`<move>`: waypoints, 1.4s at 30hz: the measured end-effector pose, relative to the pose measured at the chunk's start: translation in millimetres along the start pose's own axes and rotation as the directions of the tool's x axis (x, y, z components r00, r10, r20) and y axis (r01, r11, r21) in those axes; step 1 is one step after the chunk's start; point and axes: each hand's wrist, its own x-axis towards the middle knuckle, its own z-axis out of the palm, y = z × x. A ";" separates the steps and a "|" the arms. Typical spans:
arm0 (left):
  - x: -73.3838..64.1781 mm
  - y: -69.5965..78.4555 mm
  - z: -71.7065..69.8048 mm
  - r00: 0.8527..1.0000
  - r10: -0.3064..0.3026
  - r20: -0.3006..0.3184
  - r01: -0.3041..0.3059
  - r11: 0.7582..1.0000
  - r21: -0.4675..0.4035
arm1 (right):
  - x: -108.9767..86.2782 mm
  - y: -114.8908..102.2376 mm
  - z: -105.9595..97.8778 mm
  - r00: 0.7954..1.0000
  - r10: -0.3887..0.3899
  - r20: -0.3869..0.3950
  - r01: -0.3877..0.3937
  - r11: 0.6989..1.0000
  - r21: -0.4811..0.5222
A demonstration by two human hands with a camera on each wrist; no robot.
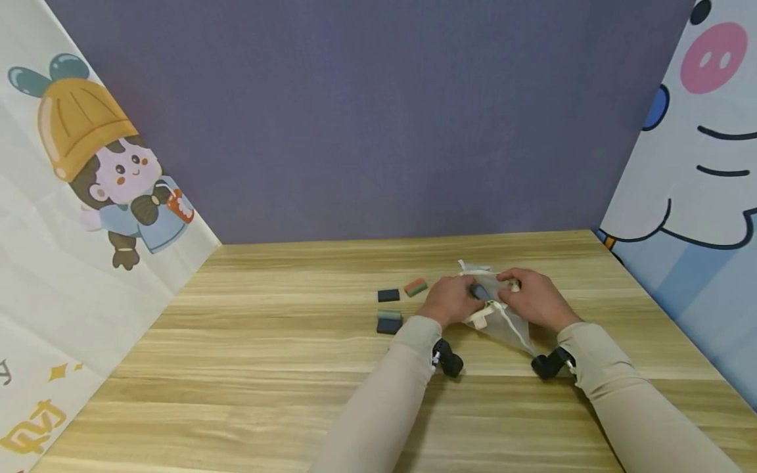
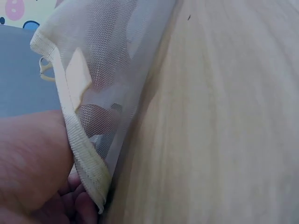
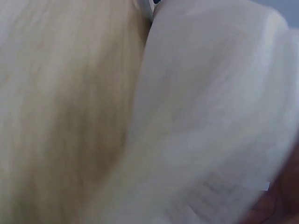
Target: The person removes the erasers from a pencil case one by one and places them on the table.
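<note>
A white see-through mesh bag [image 1: 499,323] with a cream zip edge [image 2: 77,130] lies between both hands, its mouth spread apart. My left hand [image 1: 452,299] grips the left side of the mouth, fingers curled at the zip edge in the left wrist view. On the other side, my right hand [image 1: 538,299] pinches the bag's edge between thumb and fingers. A small dark blue-grey piece [image 1: 480,292] shows at the opening between the hands; whether a finger touches it is hidden. Blurred white mesh [image 3: 210,93] fills much of the right wrist view.
Left of the hands on the wooden table [image 1: 236,368] lie a dark block [image 1: 388,295], a red and green block [image 1: 416,287], and a green piece [image 1: 389,315] against another dark block [image 1: 389,326]. A grey-purple panel [image 1: 378,118] rises behind the table.
</note>
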 end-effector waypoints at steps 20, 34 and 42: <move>-3.2 -2.7 1.2 0.999 -0.030 0.028 0.033 0.996 -0.088 | -0.4 -0.1 0.8 1.000 0.006 -0.012 -0.007 1.000 -0.017; -5.7 -14.0 -1.7 0.997 0.057 0.049 -0.048 0.983 -0.177 | 1.4 1.3 -0.1 1.000 0.014 -0.004 -0.014 1.000 -0.012; -10.1 -17.9 -3.0 0.994 0.104 0.030 -0.089 0.944 -0.317 | 1.7 1.8 -0.9 1.000 0.009 -0.009 -0.009 0.999 -0.031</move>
